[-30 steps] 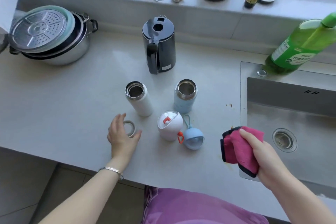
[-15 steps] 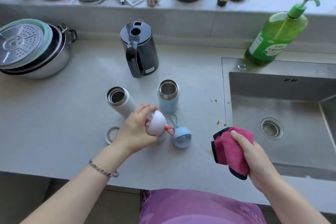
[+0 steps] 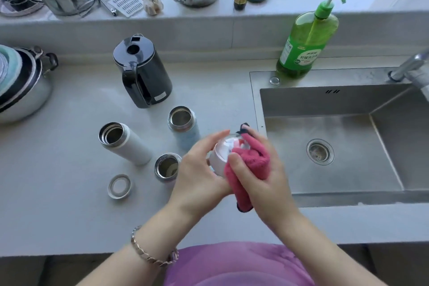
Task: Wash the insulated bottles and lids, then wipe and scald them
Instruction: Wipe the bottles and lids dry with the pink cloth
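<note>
The left hand point(image 3: 197, 169) has lifted the white domed plastic lid with orange trim point(image 3: 219, 160) and grips it at the centre of the frame, fingers curled round it, above the grey bench point(image 3: 58, 204). The right hand point(image 3: 262, 176) has come across from the lower right. It clamps the pink cloth with dark edging point(image 3: 253, 158) against the lid's side, so both hands are together. Where the lid sat half a second ago, a short steel-mouthed bottle point(image 3: 167, 167) stands uncovered, just left of the hands. The tall white insulated bottle point(image 3: 125, 144) and pale blue insulated bottle point(image 3: 184, 130) stand open as before, left of centre; the small blue lid is now hidden.
</note>
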Available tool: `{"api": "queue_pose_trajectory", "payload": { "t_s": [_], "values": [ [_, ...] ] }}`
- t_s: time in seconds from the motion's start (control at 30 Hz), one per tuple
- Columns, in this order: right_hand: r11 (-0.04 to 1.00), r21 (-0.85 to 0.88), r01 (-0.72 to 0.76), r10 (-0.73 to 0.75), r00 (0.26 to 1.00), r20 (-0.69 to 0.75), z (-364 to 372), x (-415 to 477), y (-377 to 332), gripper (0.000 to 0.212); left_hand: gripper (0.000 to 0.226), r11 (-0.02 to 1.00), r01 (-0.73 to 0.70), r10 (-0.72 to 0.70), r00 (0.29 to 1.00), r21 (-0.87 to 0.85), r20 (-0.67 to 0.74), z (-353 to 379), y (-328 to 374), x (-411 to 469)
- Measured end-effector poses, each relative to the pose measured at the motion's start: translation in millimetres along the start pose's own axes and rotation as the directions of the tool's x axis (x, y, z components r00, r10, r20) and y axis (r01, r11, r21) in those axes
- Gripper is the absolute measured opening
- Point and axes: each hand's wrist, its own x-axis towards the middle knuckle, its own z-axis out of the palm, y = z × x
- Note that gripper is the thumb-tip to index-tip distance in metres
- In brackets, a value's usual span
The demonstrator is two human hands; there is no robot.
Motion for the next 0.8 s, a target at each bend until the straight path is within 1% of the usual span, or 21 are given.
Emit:
{"api": "queue_pose_trajectory", "payload": {
  "t_s": [0.07, 0.1, 0.13, 0.2, 0.23, 0.27, 0.3, 0.33, 0.4, 0.43, 0.47, 0.5, 0.53, 0.57, 0.6, 0.63, 0.67, 0.7, 0.73, 0.8],
  "values": [
    [0.996, 0.094, -0.007, 0.023, 0.984, -0.176, 0.2, 6.1, -0.7, 0.030, 0.074, 0.999, -0.045, 0.045, 0.999, 0.023, -0.025, 8.1, 3.6, 0.6],
    [0.987, 0.149, -0.054, 0.085, 0.974, -0.210, -3.2, 9.7, -1.9, 0.024, 0.073, 0.998, -0.062, 0.063, 0.998, 0.026, -0.032, 10.9, 6.2, 0.6],
    [0.964, 0.228, -0.134, 0.181, 0.964, -0.197, -9.0, 13.6, -2.0, 0.023, 0.073, 0.995, -0.085, 0.086, 0.996, 0.043, -0.024, 13.0, 8.4, -0.2],
    [0.848, 0.415, -0.329, 0.405, 0.908, -0.107, -21.1, 21.0, -6.4, 0.029, 0.073, 0.981, -0.155, 0.152, 0.988, 0.114, 0.036, 18.0, 11.7, -3.9],
    [0.799, 0.451, -0.397, 0.476, 0.876, -0.072, -26.1, 23.4, -7.9, 0.030, 0.072, 0.977, -0.176, 0.169, 0.984, 0.121, 0.060, 20.2, 9.8, -6.0],
    [0.784, 0.453, -0.424, 0.500, 0.864, -0.058, -28.3, 23.3, -8.3, 0.031, 0.070, 0.986, -0.154, 0.149, 0.986, 0.070, 0.076, 22.1, 7.9, -6.9],
    [0.792, 0.449, -0.413, 0.491, 0.869, -0.066, -27.1, 21.5, -7.9, 0.032, 0.068, 0.995, -0.099, 0.101, 0.991, -0.018, 0.083, 23.4, 7.3, -6.3],
    [0.822, 0.436, -0.367, 0.447, 0.889, -0.095, -23.9, 18.0, -6.8, 0.036, 0.067, 0.995, -0.049, 0.055, 0.996, -0.085, 0.073, 24.9, 6.0, -4.3],
    [0.908, 0.367, -0.200, 0.275, 0.947, -0.164, -15.5, 5.6, -3.2, 0.045, 0.061, 0.988, 0.001, 0.003, 1.000, -0.157, 0.024, 26.4, 5.9, 2.3],
    [0.936, 0.321, -0.144, 0.204, 0.965, -0.164, -12.0, -1.0, -2.2, 0.044, 0.059, 0.989, -0.002, 0.002, 1.000, -0.150, 0.001, 26.5, 6.8, 5.5],
    [0.950, 0.279, -0.140, 0.189, 0.970, -0.156, -10.0, -6.1, -2.4, 0.047, 0.056, 0.995, -0.037, 0.036, 0.999, -0.091, -0.017, 26.2, 8.3, 7.9],
    [0.951, 0.258, -0.168, 0.211, 0.966, -0.148, -11.0, -8.5, -1.5, 0.054, 0.054, 0.995, -0.100, 0.100, 0.995, -0.002, -0.013, 25.3, 11.1, 9.2],
    [0.942, 0.274, -0.193, 0.235, 0.963, -0.132, -14.5, -8.1, -1.8, 0.060, 0.054, 0.978, -0.189, 0.189, 0.982, 0.089, 0.014, 24.1, 15.1, 9.9],
    [0.933, 0.300, -0.199, 0.241, 0.964, -0.109, -19.2, -6.4, -3.5, 0.061, 0.058, 0.942, -0.296, 0.291, 0.955, 0.161, 0.054, 22.6, 16.7, 10.7],
    [0.921, 0.340, -0.192, 0.231, 0.970, -0.076, -24.2, -4.3, -4.8, 0.059, 0.062, 0.898, -0.388, 0.376, 0.922, 0.206, 0.097, 20.6, 16.7, 11.9],
    [0.903, 0.392, -0.178, 0.206, 0.978, -0.031, -28.9, -2.0, -5.0, 0.058, 0.065, 0.871, -0.441, 0.421, 0.897, 0.215, 0.134, 19.0, 15.6, 13.6],
    [0.883, 0.437, -0.172, 0.182, 0.983, 0.018, -32.7, 0.9, -2.8, 0.054, 0.067, 0.875, -0.443, 0.417, 0.894, 0.195, 0.162, 17.9, 14.7, 15.3],
    [0.867, 0.463, -0.185, 0.187, 0.981, 0.042, -35.0, 2.9, -0.4, 0.049, 0.070, 0.906, -0.397, 0.369, 0.911, 0.148, 0.182, 17.3, 13.2, 16.6],
    [0.848, 0.481, -0.222, 0.227, 0.973, 0.050, -35.9, 3.9, 1.2, 0.047, 0.072, 0.941, -0.324, 0.302, 0.934, 0.096, 0.191, 17.6, 11.6, 16.7],
    [0.828, 0.474, -0.300, 0.340, 0.940, 0.000, -38.1, 6.6, 6.7, 0.056, 0.072, 0.983, -0.183, 0.179, 0.969, 0.008, 0.169, 19.7, 10.0, 13.6]
  ]
}}
